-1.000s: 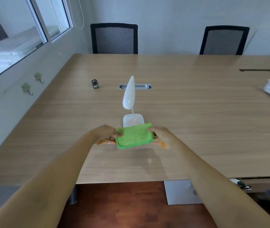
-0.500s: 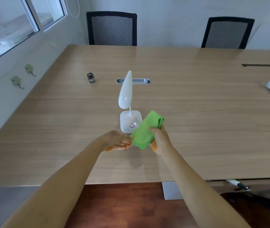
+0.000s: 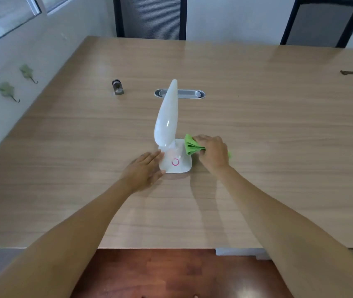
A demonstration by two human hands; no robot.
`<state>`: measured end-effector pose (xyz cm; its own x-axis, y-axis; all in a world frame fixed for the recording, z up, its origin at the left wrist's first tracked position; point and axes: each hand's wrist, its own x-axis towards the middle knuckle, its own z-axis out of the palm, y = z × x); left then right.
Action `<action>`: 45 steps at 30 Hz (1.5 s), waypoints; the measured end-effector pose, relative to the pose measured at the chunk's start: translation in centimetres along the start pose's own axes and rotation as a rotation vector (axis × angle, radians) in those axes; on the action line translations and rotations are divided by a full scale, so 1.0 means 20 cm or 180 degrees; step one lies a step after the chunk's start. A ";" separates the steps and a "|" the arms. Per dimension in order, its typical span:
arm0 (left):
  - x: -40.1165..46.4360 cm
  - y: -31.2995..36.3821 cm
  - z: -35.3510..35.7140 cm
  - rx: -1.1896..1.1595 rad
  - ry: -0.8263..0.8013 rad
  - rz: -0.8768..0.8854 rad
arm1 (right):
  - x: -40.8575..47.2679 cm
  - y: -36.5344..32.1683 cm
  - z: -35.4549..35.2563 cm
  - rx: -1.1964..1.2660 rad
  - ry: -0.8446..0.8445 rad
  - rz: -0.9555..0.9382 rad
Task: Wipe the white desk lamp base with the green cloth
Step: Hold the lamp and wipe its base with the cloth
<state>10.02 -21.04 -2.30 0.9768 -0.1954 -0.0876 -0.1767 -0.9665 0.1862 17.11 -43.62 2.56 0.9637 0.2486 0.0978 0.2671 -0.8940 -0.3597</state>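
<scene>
Green cloth [image 3: 192, 145] bunched in right hand [image 3: 213, 152] fingers against lamp base [image 3: 176, 161]; left hand [image 3: 144, 169] flat, fingers together, bracing base

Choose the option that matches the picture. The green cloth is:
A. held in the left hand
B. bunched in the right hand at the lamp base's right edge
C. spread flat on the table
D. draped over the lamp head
B: the right hand grips the bunched green cloth against the right edge of the lamp base.

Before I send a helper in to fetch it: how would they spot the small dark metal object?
On the long wooden table, find the white desk lamp near the middle. Beyond its tip lies a silver oval cable slot. Left of that slot stands the small dark metal object, alone and upright.
</scene>
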 end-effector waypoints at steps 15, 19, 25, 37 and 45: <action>0.03 0.01 -0.02 0.0034 -0.0091 -0.0014 | -0.21 0.06 0.03 -0.0218 -0.1019 -0.1095; 0.03 -0.01 -0.05 0.0138 -0.0191 0.0059 | -0.14 0.03 -0.07 -0.0011 -0.0572 -0.0826; 0.03 0.00 -0.07 0.0218 -0.0333 0.0030 | -0.05 -0.08 0.02 -0.0105 -0.0851 -0.0607; 0.05 0.00 -0.08 0.0130 -0.0447 0.0024 | -0.12 -0.04 -0.06 -0.0060 -0.0523 -0.0519; 0.05 0.01 -0.11 0.0198 -0.0487 -0.0017 | -0.30 -0.02 0.08 -0.0217 -0.0853 -0.0787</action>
<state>11.11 -21.13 -0.27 0.9487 -0.2089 -0.2375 -0.1834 -0.9751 0.1249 11.22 -44.11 0.76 0.8376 0.5410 -0.0755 0.5002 -0.8152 -0.2919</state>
